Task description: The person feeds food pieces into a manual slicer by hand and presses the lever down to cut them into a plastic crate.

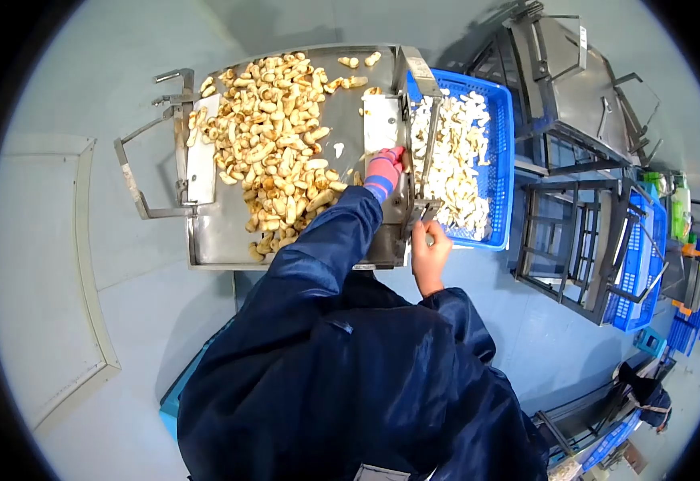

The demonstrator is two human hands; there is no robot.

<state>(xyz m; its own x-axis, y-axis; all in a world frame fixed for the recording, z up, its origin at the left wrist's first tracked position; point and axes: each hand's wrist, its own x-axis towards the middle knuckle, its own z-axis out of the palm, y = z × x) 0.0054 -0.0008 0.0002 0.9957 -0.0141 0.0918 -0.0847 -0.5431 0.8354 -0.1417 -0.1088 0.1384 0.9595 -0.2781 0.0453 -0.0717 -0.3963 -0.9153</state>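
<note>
My left hand (385,171), in a pink and blue striped glove, is closed at the right edge of a white board (381,124) on the metal tray (346,108); what its fingers hold is hidden. My bare right hand (430,250) is closed around something at the end of a metal bracket (423,210), by the tray's front right corner. Brown-and-cream, knobbly pieces (274,128) lie heaped on the tray to the left. Smaller white pieces (458,152) fill a blue basket (504,160) just right of the tray.
A second white board (202,160) with a metal frame (180,148) is at the tray's left side. Metal stands (562,88) and another blue basket (641,264) stand to the right. A teal bin (175,397) is low at the left. A framed panel (45,280) is at the far left.
</note>
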